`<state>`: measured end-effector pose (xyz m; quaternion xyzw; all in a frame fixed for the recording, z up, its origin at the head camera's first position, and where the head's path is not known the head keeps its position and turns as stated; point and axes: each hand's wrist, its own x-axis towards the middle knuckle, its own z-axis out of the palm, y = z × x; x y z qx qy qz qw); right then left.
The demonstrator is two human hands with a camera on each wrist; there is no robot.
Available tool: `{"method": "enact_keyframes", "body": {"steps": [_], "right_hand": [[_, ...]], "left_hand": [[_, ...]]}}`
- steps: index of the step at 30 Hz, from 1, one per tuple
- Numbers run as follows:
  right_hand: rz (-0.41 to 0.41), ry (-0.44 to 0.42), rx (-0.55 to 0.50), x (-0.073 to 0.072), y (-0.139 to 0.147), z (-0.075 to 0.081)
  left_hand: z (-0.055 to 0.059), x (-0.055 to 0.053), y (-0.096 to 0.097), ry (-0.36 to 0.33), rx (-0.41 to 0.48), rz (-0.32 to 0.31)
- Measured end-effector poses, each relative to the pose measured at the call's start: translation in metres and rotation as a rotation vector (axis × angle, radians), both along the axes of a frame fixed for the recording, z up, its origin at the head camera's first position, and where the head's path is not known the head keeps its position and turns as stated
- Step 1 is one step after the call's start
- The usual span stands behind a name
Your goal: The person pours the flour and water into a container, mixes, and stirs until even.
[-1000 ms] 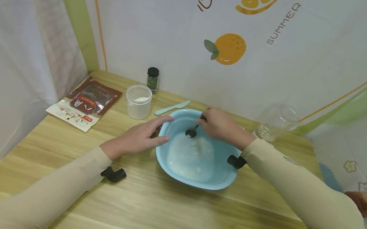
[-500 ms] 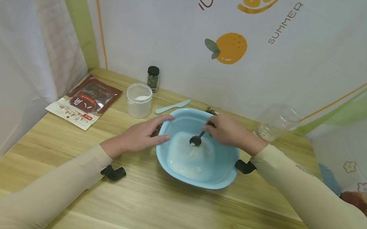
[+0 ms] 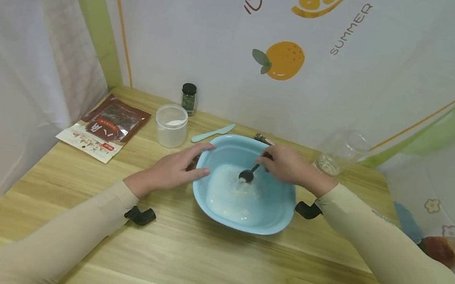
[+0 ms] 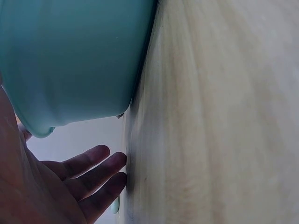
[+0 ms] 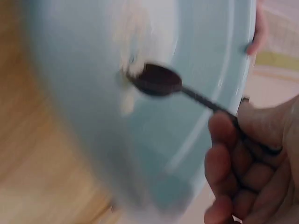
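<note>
A light blue plastic basin (image 3: 282, 217) holds a cloudy whitish liquid (image 3: 228, 198) with pale bits in it. My right hand (image 3: 285, 163) grips the handle of a small black spoon (image 3: 246, 176), thumb and fingers curled round it. In the right wrist view, the spoon's bowl (image 5: 159, 80) carries a pale lump at its tip, over the basin's inside. My left hand (image 3: 166, 172) rests at the basin's left rim with index finger and thumb extended. In the left wrist view, three loose fingers (image 4: 96, 175) stretch out below the rim, apart from the basin wall.
Behind the basin lie a pale green plastic knife (image 3: 213, 133) and a small dark object (image 3: 264, 139). A tub of white powder (image 3: 171, 129), a black-lidded spice jar (image 3: 188, 100) and a brown packet (image 3: 112, 121) stand left. A clear glass (image 3: 339, 155) is at the right back.
My right hand has moved the spoon rightward and a little nearer, from the basin's back left toward its middle. The left hand stays at the rim.
</note>
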<state>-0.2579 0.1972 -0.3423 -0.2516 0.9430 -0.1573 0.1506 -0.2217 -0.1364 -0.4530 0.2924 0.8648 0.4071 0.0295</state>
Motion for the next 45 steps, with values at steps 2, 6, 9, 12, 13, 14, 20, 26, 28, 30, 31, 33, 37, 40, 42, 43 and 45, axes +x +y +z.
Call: {"method": "enact_keyframes", "body": {"steps": [2, 6, 9, 12, 13, 14, 20, 26, 28, 30, 31, 33, 37, 40, 42, 43, 45], "right_hand": [[-0.056, 0.041, 0.037, -0.003, 0.005, -0.001], [-0.024, 0.049, 0.108, 0.001, 0.015, 0.004], [0.079, -0.026, 0.069, 0.008, 0.012, 0.007], [0.134, -0.062, -0.004, 0.009, 0.006, 0.003], [0.129, -0.058, -0.025, 0.007, 0.004, 0.001], [0.113, -0.05, -0.04, 0.006, 0.003, -0.001], [0.019, 0.088, 0.028, -0.002, 0.017, -0.004], [0.207, 0.143, 0.077, 0.019, 0.021, 0.009], [0.246, 0.091, 0.05, 0.022, 0.016, 0.01], [0.235, 0.036, 0.01, 0.02, 0.012, 0.008], [0.217, 0.027, -0.004, 0.017, 0.011, 0.006], [0.141, 0.038, -0.006, 0.012, 0.013, 0.002], [0.038, 0.123, 0.041, 0.008, 0.022, -0.001], [0.1, 0.179, 0.076, 0.013, 0.028, 0.003], [0.171, 0.165, 0.061, 0.017, 0.027, 0.006], [0.197, 0.157, 0.059, 0.018, 0.026, 0.006], [0.214, 0.13, 0.042, 0.018, 0.024, 0.005]], "left_hand": [[-0.001, 0.0, 0.0, 0.001, -0.006, 0.002], [0.0, 0.001, 0.001, 0.005, -0.007, -0.001], [0.0, 0.001, 0.001, 0.002, -0.003, -0.003], [0.0, 0.002, 0.0, -0.002, -0.009, 0.007], [0.0, 0.002, -0.001, -0.003, -0.011, 0.01], [-0.001, 0.002, -0.001, -0.004, -0.013, 0.012], [0.001, 0.003, 0.0, -0.008, -0.022, 0.011], [0.003, 0.001, 0.0, -0.009, -0.023, 0.004], [0.003, 0.001, -0.001, -0.012, -0.018, 0.004], [0.002, 0.001, -0.001, -0.015, -0.016, 0.008], [0.002, 0.001, -0.001, -0.016, -0.014, 0.008], [0.001, 0.002, -0.001, -0.018, -0.012, 0.008], [0.002, 0.001, 0.0, -0.016, -0.013, -0.001], [0.002, 0.0, 0.001, -0.01, -0.01, -0.004], [0.002, 0.0, 0.001, -0.007, -0.01, -0.001], [0.001, 0.0, 0.001, -0.009, -0.008, 0.001], [0.0, 0.001, 0.0, -0.014, -0.009, 0.007]]}}
